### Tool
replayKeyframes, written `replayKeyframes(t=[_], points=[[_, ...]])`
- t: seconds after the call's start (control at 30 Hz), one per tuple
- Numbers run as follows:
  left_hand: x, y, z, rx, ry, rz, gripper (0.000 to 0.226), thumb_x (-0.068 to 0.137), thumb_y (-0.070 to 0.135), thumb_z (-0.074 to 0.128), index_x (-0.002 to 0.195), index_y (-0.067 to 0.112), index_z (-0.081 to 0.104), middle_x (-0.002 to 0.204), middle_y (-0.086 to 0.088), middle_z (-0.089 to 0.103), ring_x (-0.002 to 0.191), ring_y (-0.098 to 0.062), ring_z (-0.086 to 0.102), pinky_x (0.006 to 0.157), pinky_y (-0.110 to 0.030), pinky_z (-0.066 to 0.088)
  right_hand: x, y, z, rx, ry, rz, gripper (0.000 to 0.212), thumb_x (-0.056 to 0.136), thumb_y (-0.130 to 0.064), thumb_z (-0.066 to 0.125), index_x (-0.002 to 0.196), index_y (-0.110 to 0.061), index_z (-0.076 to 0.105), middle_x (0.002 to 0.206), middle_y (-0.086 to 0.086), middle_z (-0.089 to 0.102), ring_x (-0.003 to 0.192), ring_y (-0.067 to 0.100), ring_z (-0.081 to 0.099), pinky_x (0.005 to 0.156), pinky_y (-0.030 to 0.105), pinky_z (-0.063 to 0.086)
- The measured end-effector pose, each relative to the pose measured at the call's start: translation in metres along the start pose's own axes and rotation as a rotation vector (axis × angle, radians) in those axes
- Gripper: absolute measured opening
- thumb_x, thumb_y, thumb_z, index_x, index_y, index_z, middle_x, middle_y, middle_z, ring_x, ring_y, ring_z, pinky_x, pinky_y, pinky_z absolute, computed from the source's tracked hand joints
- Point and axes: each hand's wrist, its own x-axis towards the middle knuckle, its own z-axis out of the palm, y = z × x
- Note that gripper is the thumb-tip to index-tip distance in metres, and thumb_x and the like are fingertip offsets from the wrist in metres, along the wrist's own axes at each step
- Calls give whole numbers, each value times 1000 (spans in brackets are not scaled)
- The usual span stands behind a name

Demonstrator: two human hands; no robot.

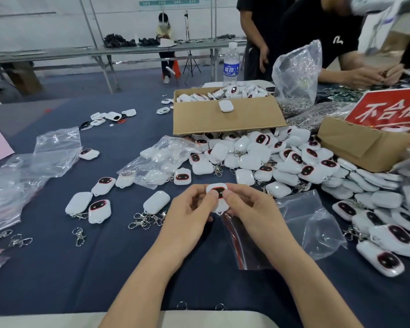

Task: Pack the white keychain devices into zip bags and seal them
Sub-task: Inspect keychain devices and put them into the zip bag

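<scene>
My left hand and my right hand together pinch one white keychain device with a dark red-rimmed face, held above the blue tablecloth. A clear zip bag with a red seal strip hangs under the device, partly hidden by my right hand. A big heap of the same white devices lies just beyond. Several loose devices and metal clips lie to the left. A filled clear bag rests behind them.
An open cardboard box of devices stands at the back centre, with a water bottle behind it. A second box with a red sign is at the right. Empty clear bags spread at the left. Other people work at the far right.
</scene>
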Motion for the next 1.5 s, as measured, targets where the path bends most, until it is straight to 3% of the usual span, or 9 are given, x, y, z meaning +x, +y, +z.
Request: replayKeyframes(t=[0.23, 0.4, 0.57, 0.7, 0.77, 0.83, 1.03, 1.3, 1.5], points=[[-1, 0, -1, 5, -23, 13, 17, 101, 32, 60, 108, 30, 75, 80, 20, 68, 66, 2, 58, 63, -6, 44, 2, 1, 0, 34, 12, 6, 11, 97, -28, 66, 99, -34, 75, 89, -16, 77, 76, -5, 69, 69, 9, 50], [0, -1, 0, -2, -25, 34, 18, 102, 28, 59, 111, 31, 74, 89, 19, 73, 69, 4, 59, 67, -7, 45, 5, 2, 0, 59, 29, 41, 8, 96, -27, 68, 100, -30, 74, 90, -12, 78, 83, 1, 73, 79, 16, 56], [-1, 1, 1, 2, -40, 43, 18, 103, 24, 58, 113, 28, 73, 93, 17, 74, 72, 6, 61, 68, -7, 47, 5, 1, 2, 47, 55, 43, 6, 96, -27, 67, 98, -29, 73, 85, -11, 78, 74, -1, 71, 70, 13, 54], [0, 0, 2, 75, -62, 68, 25, 100, 16, 62, 116, 32, 71, 99, 4, 75, 87, -6, 65, 81, -19, 53, 7, 1, 3, 88, 79, 47, 8, 96, -22, 67, 95, -27, 74, 84, -10, 78, 75, 1, 72, 72, 13, 55], [0, 0, 3, 115, -80, 82, 31, 98, 12, 64, 119, 35, 67, 104, 6, 75, 99, -11, 68, 90, -24, 54, 7, 1, 2, 121, 69, 46, 9, 97, -21, 67, 95, -27, 73, 86, -7, 79, 80, 6, 74, 74, 15, 57], [-1, 0, 3, 114, -93, 94, 34, 98, 8, 64, 120, 34, 65, 108, 9, 75, 104, -12, 68, 90, -23, 55, 5, 2, 2, 142, 57, 39, 10, 97, -20, 66, 98, -27, 74, 89, -5, 79, 86, 10, 75, 77, 17, 58], [0, -2, 4, 78, -46, 99, 29, 94, 12, 70, 109, 36, 67, 101, 12, 74, 94, -4, 68, 81, -13, 51, 5, 3, 1, 152, 26, 29, 15, 98, -11, 64, 101, -23, 73, 89, -6, 79, 86, 8, 75, 72, 13, 55], [1, -1, 5, 46, -38, 81, 27, 93, 9, 70, 108, 32, 68, 93, 17, 75, 82, 6, 67, 74, -9, 48, 5, 3, 1, 104, -7, -6, 22, 95, -3, 66, 108, -20, 72, 95, -7, 79, 93, 6, 74, 77, 14, 54], [2, -1, 3, 13, -57, 72, 28, 94, 8, 68, 111, 30, 70, 96, 8, 77, 87, -3, 71, 80, -14, 53, 3, 2, 0, 126, -9, -17, 21, 97, -7, 65, 109, -23, 72, 98, -8, 79, 94, 4, 74, 76, 12, 54]])
